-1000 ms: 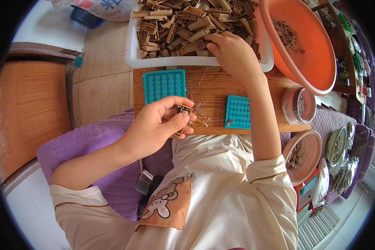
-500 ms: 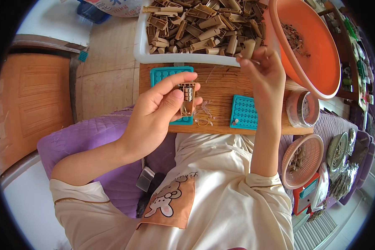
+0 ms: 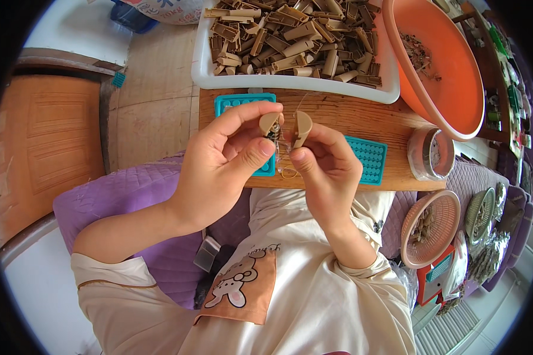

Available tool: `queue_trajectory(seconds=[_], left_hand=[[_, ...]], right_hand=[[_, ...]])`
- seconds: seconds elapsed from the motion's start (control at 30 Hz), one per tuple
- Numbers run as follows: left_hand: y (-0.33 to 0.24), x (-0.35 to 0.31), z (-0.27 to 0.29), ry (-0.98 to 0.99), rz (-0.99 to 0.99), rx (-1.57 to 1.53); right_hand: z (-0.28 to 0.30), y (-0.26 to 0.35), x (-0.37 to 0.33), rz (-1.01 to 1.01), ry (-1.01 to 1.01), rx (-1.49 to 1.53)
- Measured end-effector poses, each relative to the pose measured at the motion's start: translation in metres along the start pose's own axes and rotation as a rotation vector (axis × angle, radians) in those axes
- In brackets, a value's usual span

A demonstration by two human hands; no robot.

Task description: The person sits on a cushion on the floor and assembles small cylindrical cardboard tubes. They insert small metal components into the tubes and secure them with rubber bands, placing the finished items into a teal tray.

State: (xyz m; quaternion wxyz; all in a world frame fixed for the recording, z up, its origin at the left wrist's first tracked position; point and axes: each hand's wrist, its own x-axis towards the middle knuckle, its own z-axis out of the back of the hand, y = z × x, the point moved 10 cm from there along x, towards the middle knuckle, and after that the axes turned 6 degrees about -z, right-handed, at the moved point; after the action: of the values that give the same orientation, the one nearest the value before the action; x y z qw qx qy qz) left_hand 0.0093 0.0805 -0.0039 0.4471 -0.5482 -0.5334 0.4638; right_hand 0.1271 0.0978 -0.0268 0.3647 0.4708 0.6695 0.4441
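Above the wooden table [image 3: 328, 112], my left hand [image 3: 231, 157] pinches a tan plastic half shell [image 3: 269, 123] with small metal parts inside. Facing it, a second tan half shell [image 3: 302, 126] is held between the thumb and fingers of my right hand [image 3: 328, 165]. A narrow gap parts the two pieces, and their rounded ends point up. Beneath my left hand lies a teal tray [image 3: 226, 102], partly covered. Another teal tray [image 3: 370, 160] with rows of small round hollows lies right of my right hand.
A white bin [image 3: 314, 84] heaped with tan shells [image 3: 296, 44] stands at the table's far side. An orange basin [image 3: 456, 77] leans beside it. At right are a round clear container [image 3: 433, 155] and a pink basket [image 3: 407, 236]. Thin clear scraps lie below my hands.
My right hand has come left and nearer from the bin's edge, carrying its shell up to the left one. My left hand has turned its shell so the metal parts face right.
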Motion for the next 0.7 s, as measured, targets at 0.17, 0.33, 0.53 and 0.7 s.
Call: queue_trajectory(seconds=[0.17,0.33,0.53,0.7], left_hand=[[-0.004,0.0,-0.002,0.003,-0.055,-0.046],[-0.004,-0.002,-0.003,0.031,-0.087,-0.043],[-0.004,-0.002,-0.003,0.026,-0.06,0.056],[0.005,0.001,-0.002,0.042,0.025,0.102]], right_hand=[[-0.009,-0.009,-0.004,-0.021,-0.005,-0.012],[-0.012,-0.011,-0.004,0.006,-0.022,0.01],[-0.011,-0.016,-0.001,0.022,-0.042,-0.013],[-0.007,-0.01,-0.006,0.108,-0.133,-0.179]])
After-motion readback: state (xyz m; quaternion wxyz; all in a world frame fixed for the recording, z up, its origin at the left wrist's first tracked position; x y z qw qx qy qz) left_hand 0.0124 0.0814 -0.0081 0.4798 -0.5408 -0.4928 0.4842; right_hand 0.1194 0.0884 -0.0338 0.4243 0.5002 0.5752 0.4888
